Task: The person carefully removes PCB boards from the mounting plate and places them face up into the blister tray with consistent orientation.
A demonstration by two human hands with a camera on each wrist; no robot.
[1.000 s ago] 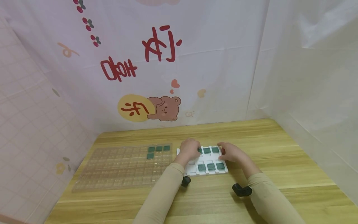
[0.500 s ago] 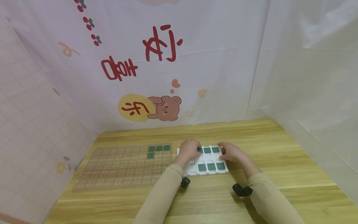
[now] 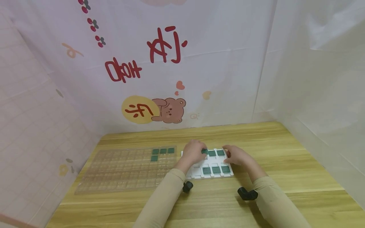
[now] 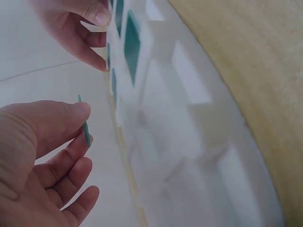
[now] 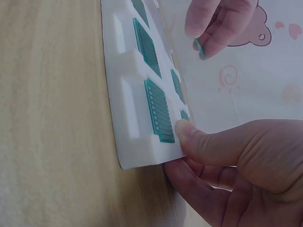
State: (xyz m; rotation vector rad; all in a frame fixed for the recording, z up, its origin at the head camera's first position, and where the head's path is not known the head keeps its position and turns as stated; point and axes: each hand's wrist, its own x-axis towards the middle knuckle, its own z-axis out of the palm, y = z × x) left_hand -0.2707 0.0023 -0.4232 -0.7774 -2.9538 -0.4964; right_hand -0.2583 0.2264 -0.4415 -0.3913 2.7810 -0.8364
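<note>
My left hand pinches a small green circuit board between thumb and fingertip. In the left wrist view the board stands edge-on, apart from the white tray. Several more green boards lie in the tray's pockets, in two rows toward its right end. My right hand grips the tray's right edge, thumb on top and fingers below. The left hand and forearm hide part of the tray's left end in the head view.
To the left lies a clear plastic tray with many compartments. Several green boards sit in its far right corner. A white curtain with printed pictures closes off the back and sides of the wooden table.
The left hand has lifted the green circuit board slightly out of its pocket in the white tray. The right hand keeps its hold on the tray's edge.
</note>
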